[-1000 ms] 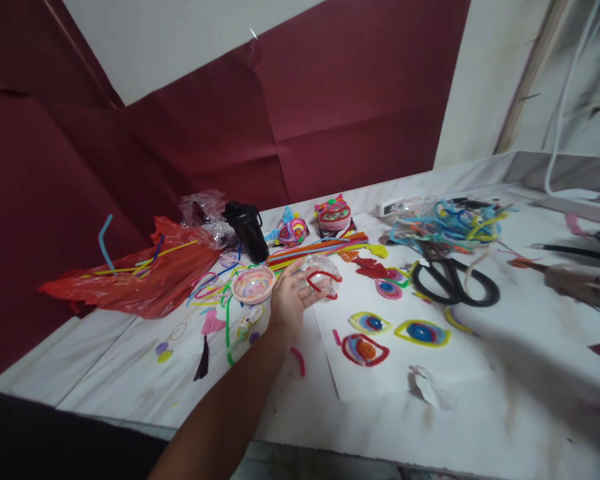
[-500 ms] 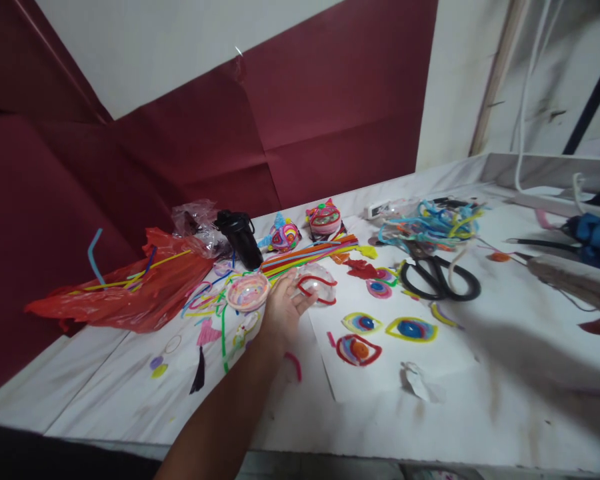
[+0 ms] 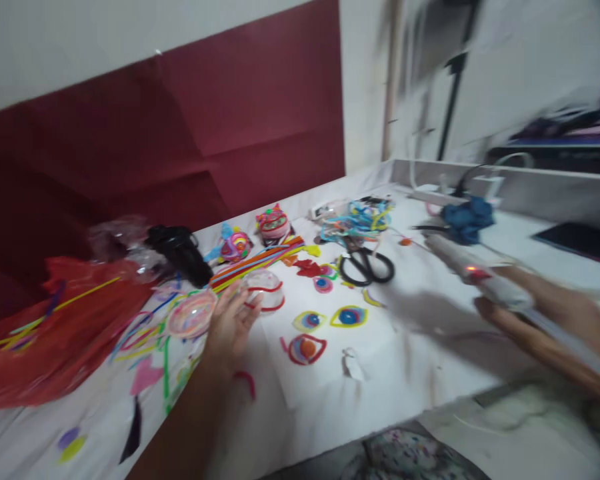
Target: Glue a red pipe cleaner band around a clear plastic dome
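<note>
My left hand (image 3: 231, 319) is closed on the near left edge of a clear plastic dome (image 3: 266, 288) with wavy red pipe cleaner strips on it. At the right, my right hand (image 3: 545, 317) is wrapped round a pale hot glue gun (image 3: 500, 288), blurred by motion. A small red light glows on the glue gun, and a long glue stick (image 3: 575, 343) sticks out of its back. Left of my left hand lies a pink-and-white round dish (image 3: 193, 313). Pipe cleaner eye shapes (image 3: 349, 316) lie on the white paper (image 3: 325, 373) right of the dome.
Black-handled scissors (image 3: 367, 267) lie behind the eye shapes. Pipe cleaners (image 3: 260, 260) are bundled beyond the dome. Two colourful decorated balls (image 3: 274, 225) stand near the wall. A black bottle (image 3: 180, 253) and a red plastic bag (image 3: 80, 333) are at the left, a blue cloth bundle (image 3: 467, 219) at the right.
The view has swung right. My right hand has come into view with the glue gun, which was at the right edge before. My left hand stays at the dome.
</note>
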{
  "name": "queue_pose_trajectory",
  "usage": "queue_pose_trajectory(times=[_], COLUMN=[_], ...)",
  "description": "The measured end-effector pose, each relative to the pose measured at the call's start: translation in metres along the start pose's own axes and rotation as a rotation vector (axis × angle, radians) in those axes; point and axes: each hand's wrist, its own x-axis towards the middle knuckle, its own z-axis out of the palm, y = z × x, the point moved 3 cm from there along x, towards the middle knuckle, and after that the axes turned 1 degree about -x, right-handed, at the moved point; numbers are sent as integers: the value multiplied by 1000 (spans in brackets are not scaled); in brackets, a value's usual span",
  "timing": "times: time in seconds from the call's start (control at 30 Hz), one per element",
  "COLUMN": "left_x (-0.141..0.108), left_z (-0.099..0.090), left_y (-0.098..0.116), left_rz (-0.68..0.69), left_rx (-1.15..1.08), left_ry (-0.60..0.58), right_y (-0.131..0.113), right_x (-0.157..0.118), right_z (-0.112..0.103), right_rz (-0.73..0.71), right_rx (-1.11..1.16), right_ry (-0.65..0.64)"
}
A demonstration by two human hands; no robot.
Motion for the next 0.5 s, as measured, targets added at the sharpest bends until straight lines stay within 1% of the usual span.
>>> queue_pose_trajectory(times=[0.07,0.1,0.17,0.23,0.33,0.37,0.43,0.47,0.5], left_x=[0,1,3,5,5,3,0,-2,-3], left_z=[2,2,2,1,1,2,1,1,1], left_y=[2,4,4,3,2,2,1,0,0], left_rz=[-32,-30,-68,-74,-88,-118,-140,-169,-181], left_rx=[6,19,12,-4,-42,-58,-88,-93,-100], left_ry=[-52,-30,-40,-14,8,-7,14,1,-4], right_y=[-6,-8,-11,-11,-11,-10,-2,4,13], right_x=[4,6,9,12,17,18,17,16,16], right_z=[-5,-5,-5,-1,5,7,12,16,19], right_rz=[-35,-34,-24,-5,21,29,41,38,33], right_rx=[-33,-72,-183,-284,-377,-393,-403,-389,-368], right_ry=[20,12,-3,-41,-122,-150,-191,-212,-200])
